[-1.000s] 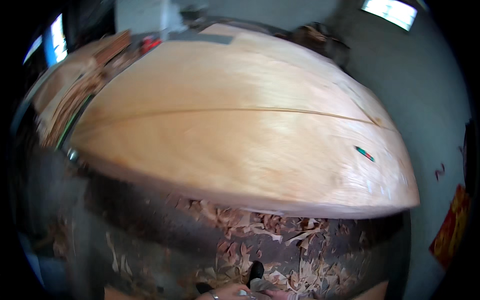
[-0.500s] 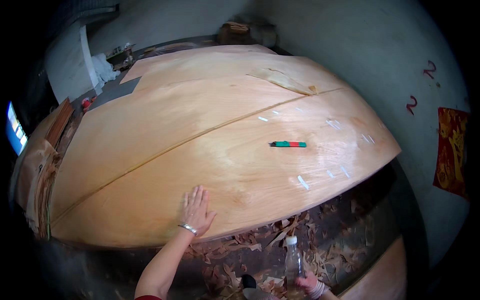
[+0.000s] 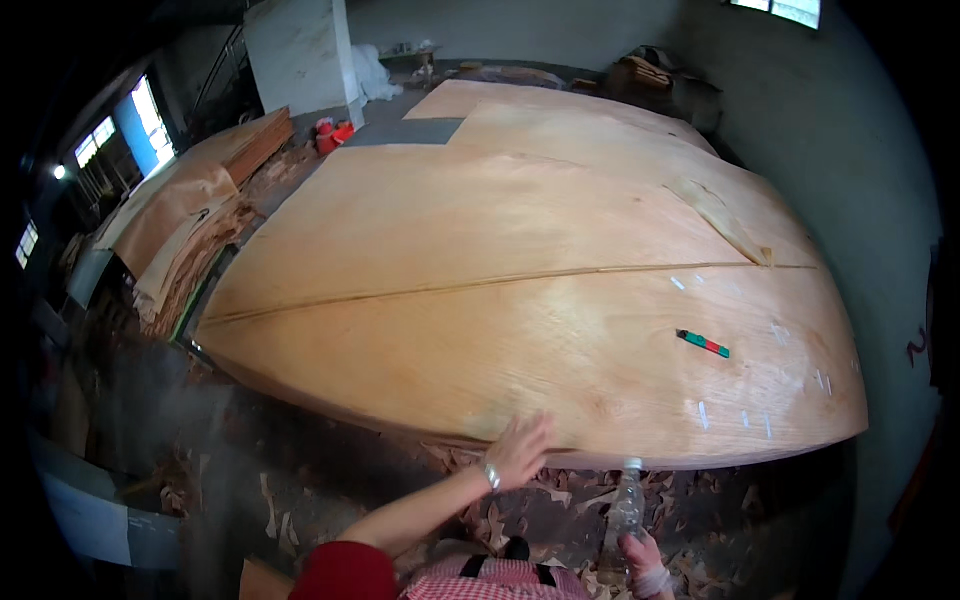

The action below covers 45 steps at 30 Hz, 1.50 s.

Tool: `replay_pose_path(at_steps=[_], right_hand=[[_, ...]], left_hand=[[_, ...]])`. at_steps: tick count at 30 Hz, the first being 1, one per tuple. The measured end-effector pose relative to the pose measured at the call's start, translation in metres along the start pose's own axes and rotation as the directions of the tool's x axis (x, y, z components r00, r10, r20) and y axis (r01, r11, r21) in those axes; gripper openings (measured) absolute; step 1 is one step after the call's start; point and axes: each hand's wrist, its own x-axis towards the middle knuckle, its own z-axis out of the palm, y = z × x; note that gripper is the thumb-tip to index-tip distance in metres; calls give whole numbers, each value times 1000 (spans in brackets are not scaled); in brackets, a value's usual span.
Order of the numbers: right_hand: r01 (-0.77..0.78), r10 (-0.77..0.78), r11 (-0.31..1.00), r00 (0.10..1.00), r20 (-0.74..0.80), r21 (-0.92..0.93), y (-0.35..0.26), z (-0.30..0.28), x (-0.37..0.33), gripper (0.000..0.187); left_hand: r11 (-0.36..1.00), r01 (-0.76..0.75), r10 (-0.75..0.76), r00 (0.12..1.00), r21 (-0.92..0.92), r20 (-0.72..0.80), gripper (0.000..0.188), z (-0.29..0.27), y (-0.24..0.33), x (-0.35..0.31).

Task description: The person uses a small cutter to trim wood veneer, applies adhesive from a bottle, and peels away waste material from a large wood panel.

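Veneer sheeting [image 3: 480, 350] spreads before the person: pale tan, fine-grained, glossier toward its right edge, a darker seam [image 3: 600, 269] running from left corner to right edge. Left hand [image 3: 522, 450] is at the near edge, fingers extended, seemingly a little apart; blur hides whether they touch, maybe placed for steadying. Right hand [image 3: 640, 555] has fingers clamped round the lower body of a clear bottle [image 3: 627, 505], just off the near edge, probably so the cap stays up. Green-and-red cutter [image 3: 703, 344] lies toward the right edge, likely for easy reach. Scraps [image 3: 560, 494] litter the floor [image 3: 330, 455] below.
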Motion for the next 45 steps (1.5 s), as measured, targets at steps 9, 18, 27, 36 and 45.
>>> replay_pose_path(at_steps=[9,18,27,36,45], right_hand=[[13,172,766,959,225,-643,18,146,51,61],[99,-152,972,956,-250,-214,21,3,-33,43],[275,-249,876,961,-118,397,-2,-14,-120,43],[629,-833,550,365,-416,-550,-209,27,-249,54],[-495,-799,104,-558,225,-862,-439,207,-391,65]], left_hand=[[856,372,-318,926,-360,203,26,-15,26,-241],[955,222,-255,954,-198,-161,37,-60,-67,-73],[955,228,-225,974,191,-37,68,-36,-70,40],[936,150,-95,979,319,-183,67,35,-116,8],[955,140,-113,987,262,-117,63,-53,-48,34]])
